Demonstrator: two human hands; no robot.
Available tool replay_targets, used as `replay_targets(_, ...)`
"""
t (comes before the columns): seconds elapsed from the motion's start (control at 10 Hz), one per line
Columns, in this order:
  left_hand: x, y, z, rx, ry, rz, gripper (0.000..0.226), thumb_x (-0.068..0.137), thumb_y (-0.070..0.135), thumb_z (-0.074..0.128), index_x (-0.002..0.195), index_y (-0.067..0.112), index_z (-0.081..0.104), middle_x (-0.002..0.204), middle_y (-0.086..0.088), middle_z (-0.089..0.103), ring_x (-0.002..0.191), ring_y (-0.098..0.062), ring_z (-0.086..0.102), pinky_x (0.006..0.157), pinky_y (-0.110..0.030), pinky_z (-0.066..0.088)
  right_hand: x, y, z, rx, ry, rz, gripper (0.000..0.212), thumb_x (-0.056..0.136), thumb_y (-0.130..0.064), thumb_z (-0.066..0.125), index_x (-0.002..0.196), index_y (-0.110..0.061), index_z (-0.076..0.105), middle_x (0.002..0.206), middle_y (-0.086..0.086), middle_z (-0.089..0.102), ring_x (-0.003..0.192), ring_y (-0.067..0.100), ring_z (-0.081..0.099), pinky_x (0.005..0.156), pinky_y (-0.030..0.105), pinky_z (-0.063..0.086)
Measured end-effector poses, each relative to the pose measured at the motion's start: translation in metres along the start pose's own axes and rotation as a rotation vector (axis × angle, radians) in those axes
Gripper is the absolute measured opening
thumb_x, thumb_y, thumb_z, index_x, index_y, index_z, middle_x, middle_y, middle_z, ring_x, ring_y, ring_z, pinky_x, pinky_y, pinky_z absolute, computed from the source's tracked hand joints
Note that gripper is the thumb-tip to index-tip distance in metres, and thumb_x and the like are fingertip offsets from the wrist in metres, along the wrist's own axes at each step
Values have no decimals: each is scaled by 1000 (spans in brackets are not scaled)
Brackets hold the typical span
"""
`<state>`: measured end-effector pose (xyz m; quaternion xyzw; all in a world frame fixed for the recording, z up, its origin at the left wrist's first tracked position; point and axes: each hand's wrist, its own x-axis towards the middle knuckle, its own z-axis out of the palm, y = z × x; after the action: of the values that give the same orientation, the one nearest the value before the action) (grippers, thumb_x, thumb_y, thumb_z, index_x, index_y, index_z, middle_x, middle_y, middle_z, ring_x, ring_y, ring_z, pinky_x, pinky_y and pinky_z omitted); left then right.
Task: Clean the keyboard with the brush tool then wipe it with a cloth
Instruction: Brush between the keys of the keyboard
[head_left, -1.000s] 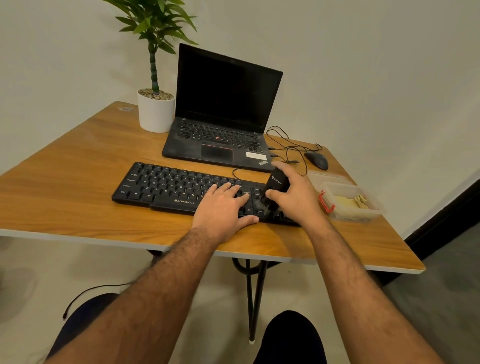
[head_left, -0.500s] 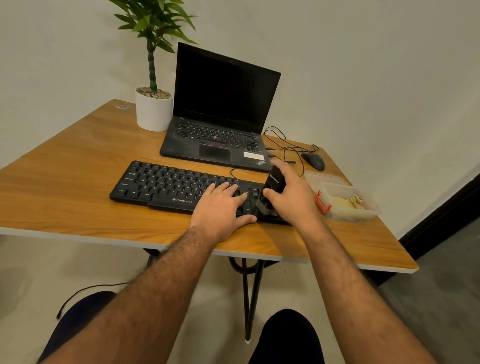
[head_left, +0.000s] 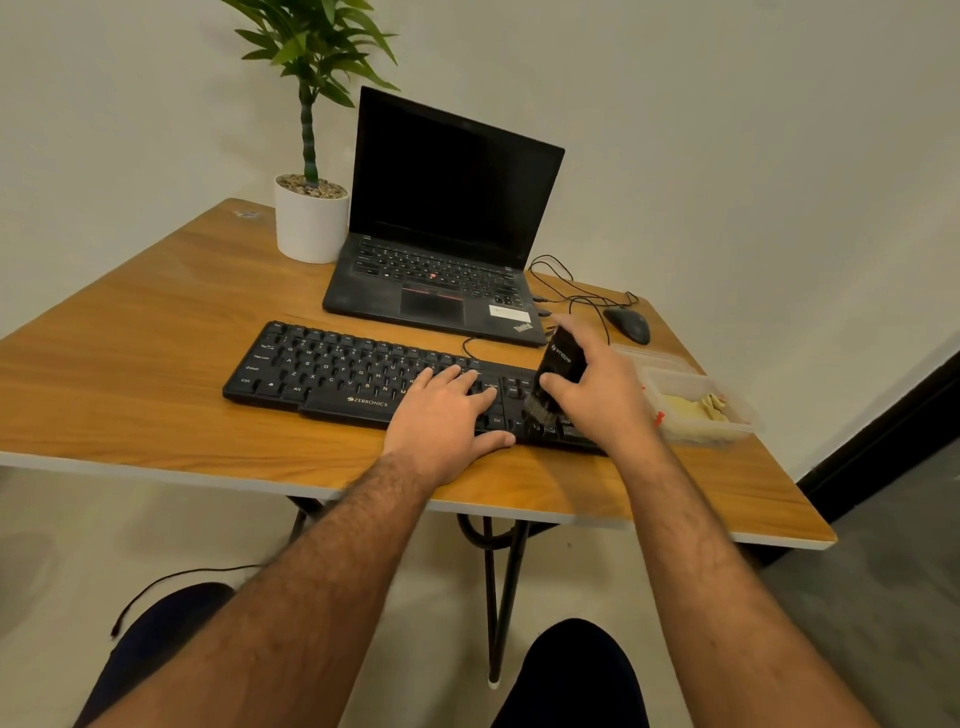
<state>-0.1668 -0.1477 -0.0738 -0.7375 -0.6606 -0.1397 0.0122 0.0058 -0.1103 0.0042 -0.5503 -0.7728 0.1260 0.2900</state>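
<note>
A black keyboard (head_left: 332, 371) lies across the wooden table (head_left: 130, 364), in front of the laptop. My left hand (head_left: 447, 415) rests flat on the keys right of the middle, fingers spread, holding nothing. My right hand (head_left: 597, 395) grips a black brush tool (head_left: 561, 361) upright, its bristles down on the keys near the keyboard's right end. A yellowish cloth (head_left: 691, 408) sits inside a clear plastic box (head_left: 727, 423) just right of the keyboard. The keyboard's right end is hidden under my right hand.
An open black laptop (head_left: 441, 234) stands behind the keyboard. A white pot with a green plant (head_left: 310, 221) is at the back left. A black mouse (head_left: 627, 325) and tangled cables (head_left: 561, 286) lie at the back right. The table's front edge is close to my forearms.
The brush in my right hand has shifted slightly over the right-hand keys. My left hand stays pressed on the keyboard. The camera view has drifted a little.
</note>
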Motion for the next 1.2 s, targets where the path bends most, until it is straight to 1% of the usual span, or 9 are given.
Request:
replay_targets(0.2,-1,0,0,6,6,0,75,91,76,34,152,32,35,162,-1,29,151,-20,19,124,-44,10,-22,0,26,131,25,-53,69,88,-17,69,145,-42,38,130,-10,54,112,4,53,83,13,47)
replay_targets(0.3,0,0,0,7,2,1,75,91,77,34,152,33,35,162,-1,29,151,-20,19,124,-44,10,-24,6,12,121,-82,-67,68,85,-14,70,141,-41,43,121,-13,51,106,5,54,81,15,51)
replay_targets(0.4,0,0,-1,8,-6,-1,77,90,78,32,152,33,35,162,-1,28,151,-20,19,124,-44,10,-17,11,-4,98,-139,-55,69,82,-13,72,137,-44,46,123,-9,54,107,13,58,84,35,58)
replay_targets(0.5,0,0,0,7,-7,-3,77,90,78,31,153,33,34,162,0,28,151,-20,18,125,-44,9,-7,13,-6,102,16,-6,70,85,-16,71,138,-48,40,124,-8,55,108,12,58,83,36,59)
replay_targets(0.7,0,-1,1,15,5,-4,76,90,77,32,152,33,34,162,0,28,151,-19,19,125,-43,9,-17,7,21,123,55,-36,68,89,-16,68,144,-41,38,135,-4,55,116,11,55,79,11,44)
replay_targets(0.8,0,-1,1,14,-4,-2,77,90,78,33,152,33,35,162,0,29,151,-19,19,124,-43,10,-19,13,15,111,-27,-31,68,87,-15,69,142,-41,41,122,-11,51,105,7,56,67,10,48)
replay_targets(0.9,0,0,0,13,-6,-5,77,89,78,32,152,33,35,162,0,28,151,-19,19,124,-43,9,-10,19,-1,124,-95,30,68,82,-12,72,137,-43,45,125,-6,54,104,14,59,75,30,60)
replay_targets(1.0,0,0,-1,13,-5,-10,77,90,78,32,153,33,34,162,0,28,151,-19,18,124,-42,8,-5,21,-2,115,28,58,69,84,-17,72,140,-44,41,129,-1,57,110,17,60,81,37,60)
replay_targets(1.2,-1,0,-1,21,-6,-12,77,90,78,32,152,33,34,162,0,28,151,-19,18,124,-42,8,-18,20,12,130,23,-7,68,87,-15,70,143,-40,40,122,-13,47,107,5,52,75,15,51)
